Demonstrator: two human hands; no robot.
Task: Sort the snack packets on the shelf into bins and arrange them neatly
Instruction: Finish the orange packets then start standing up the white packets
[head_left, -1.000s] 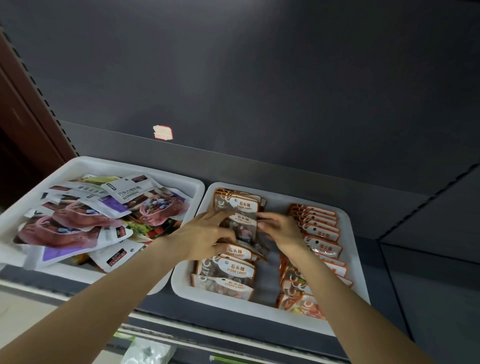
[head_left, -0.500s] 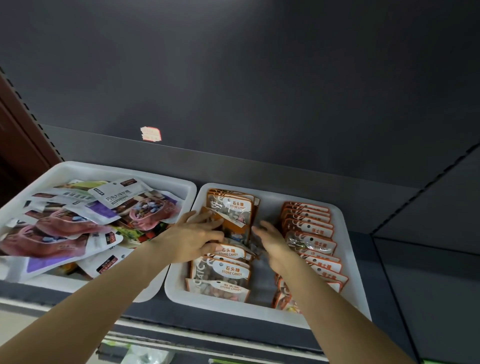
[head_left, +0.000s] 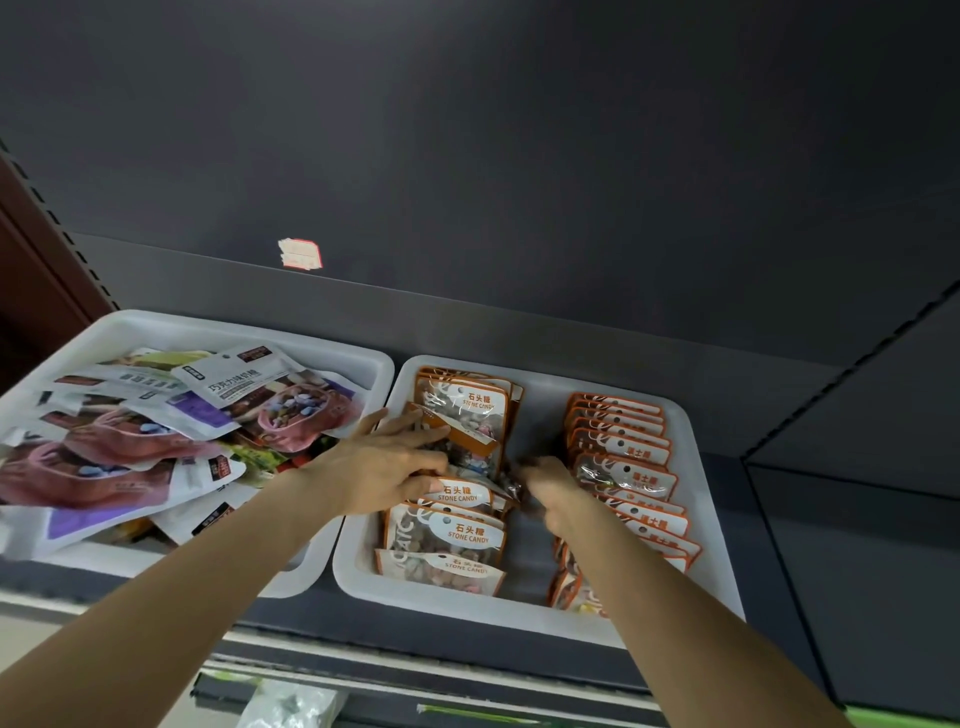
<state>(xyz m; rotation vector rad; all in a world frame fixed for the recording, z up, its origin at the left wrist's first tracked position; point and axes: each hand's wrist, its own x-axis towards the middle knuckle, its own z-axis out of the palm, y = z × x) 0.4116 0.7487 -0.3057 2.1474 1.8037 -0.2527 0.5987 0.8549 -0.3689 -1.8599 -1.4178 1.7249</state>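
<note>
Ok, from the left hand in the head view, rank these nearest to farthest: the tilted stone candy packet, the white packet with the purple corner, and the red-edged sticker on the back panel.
1. Tilted stone candy packet: right under the fingers of the left hand, in the right bin.
2. White packet with the purple corner: to the left, on the left bin's pile.
3. Red-edged sticker: up on the back panel.

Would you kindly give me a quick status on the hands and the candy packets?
Left hand pressing loose stone candy packet in right bin. Right hand pinching a packet edge. Nothing obstructing.
</note>
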